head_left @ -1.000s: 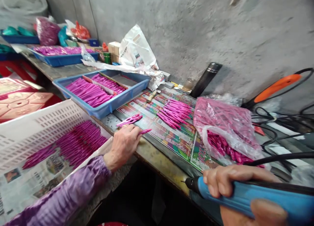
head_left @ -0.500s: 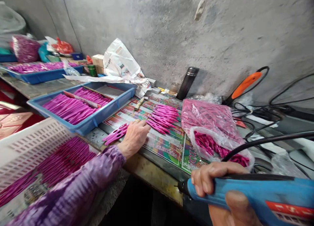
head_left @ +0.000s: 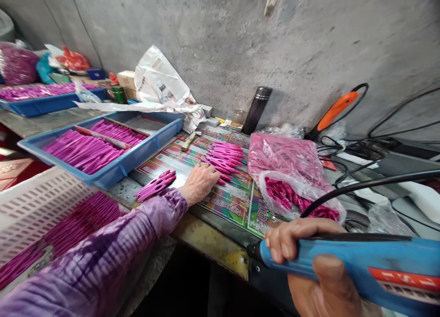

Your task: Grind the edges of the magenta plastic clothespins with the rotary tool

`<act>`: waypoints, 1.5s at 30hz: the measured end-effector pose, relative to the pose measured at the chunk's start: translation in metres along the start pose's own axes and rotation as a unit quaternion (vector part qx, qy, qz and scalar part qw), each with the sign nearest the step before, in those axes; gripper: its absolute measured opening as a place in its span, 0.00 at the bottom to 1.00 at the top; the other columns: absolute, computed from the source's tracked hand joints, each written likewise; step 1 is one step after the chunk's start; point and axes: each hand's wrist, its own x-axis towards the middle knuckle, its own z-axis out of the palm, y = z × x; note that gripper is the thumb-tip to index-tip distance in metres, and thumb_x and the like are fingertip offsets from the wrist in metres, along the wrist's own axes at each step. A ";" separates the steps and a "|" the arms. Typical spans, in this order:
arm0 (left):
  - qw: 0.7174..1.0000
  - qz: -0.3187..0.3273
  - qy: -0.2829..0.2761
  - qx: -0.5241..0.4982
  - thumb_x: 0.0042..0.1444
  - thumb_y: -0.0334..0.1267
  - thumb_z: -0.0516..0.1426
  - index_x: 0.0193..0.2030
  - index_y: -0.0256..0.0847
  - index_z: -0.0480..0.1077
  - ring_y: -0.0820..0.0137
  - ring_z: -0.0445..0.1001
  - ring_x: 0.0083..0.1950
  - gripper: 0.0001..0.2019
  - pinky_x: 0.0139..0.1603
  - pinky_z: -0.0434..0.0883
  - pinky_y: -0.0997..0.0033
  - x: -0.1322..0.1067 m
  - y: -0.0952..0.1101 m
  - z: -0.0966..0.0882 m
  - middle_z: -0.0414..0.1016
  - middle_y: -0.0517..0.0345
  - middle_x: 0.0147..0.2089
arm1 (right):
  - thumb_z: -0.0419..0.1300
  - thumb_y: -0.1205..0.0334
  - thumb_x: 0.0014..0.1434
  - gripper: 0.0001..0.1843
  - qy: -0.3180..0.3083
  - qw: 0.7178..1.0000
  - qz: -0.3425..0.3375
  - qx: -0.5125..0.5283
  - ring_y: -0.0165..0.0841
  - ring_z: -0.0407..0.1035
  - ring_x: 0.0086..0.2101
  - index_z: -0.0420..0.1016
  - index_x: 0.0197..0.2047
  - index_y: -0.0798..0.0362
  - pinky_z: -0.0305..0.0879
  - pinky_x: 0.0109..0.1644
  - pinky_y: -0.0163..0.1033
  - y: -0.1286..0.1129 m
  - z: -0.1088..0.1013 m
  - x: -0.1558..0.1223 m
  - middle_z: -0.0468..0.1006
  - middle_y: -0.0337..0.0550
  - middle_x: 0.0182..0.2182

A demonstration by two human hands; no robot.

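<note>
Blue power tool [head_left: 359, 258] points left, long axis nearly level.

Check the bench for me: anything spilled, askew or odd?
White specks lie scattered on the printed sheet near the open plastic bag; they look like loose debris, though too small to identify. Black cables lie in an untidy tangle at the right. The blue tool in the right hand shows no obvious damage.
</note>
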 end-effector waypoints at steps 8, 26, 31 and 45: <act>0.999 -0.016 -0.013 -0.039 0.67 0.31 0.61 0.39 0.38 0.80 0.57 0.79 0.49 0.06 0.47 0.70 0.62 -0.011 0.005 -0.004 0.80 0.47 0.44 | 0.68 0.45 0.62 0.17 0.028 0.999 -0.009 0.020 0.30 0.68 0.26 0.74 0.37 0.49 0.70 0.33 0.39 0.005 0.003 0.006 0.71 0.35 0.25; 0.887 -0.086 0.064 -0.449 0.60 0.34 0.63 0.42 0.37 0.82 0.73 0.72 0.31 0.06 0.32 0.67 0.75 -0.080 0.015 -0.013 0.79 0.61 0.32 | 0.70 0.45 0.60 0.18 0.094 0.993 -0.046 0.054 0.31 0.69 0.26 0.74 0.36 0.51 0.71 0.37 0.42 0.037 0.025 0.026 0.72 0.34 0.24; 0.883 -0.073 0.068 -0.458 0.59 0.33 0.64 0.42 0.38 0.83 0.71 0.76 0.35 0.07 0.37 0.68 0.74 -0.093 0.019 -0.013 0.83 0.60 0.35 | 0.69 0.44 0.60 0.19 0.102 0.993 -0.045 0.047 0.31 0.68 0.27 0.73 0.35 0.51 0.71 0.39 0.43 0.035 0.024 0.026 0.71 0.34 0.25; 0.935 0.119 0.178 -0.282 0.68 0.28 0.54 0.41 0.39 0.74 0.72 0.75 0.34 0.08 0.34 0.69 0.74 -0.110 0.057 0.012 0.78 0.57 0.37 | 0.70 0.31 0.54 0.29 0.139 0.989 0.020 0.041 0.30 0.64 0.27 0.72 0.35 0.49 0.70 0.38 0.41 0.007 0.012 0.017 0.66 0.32 0.24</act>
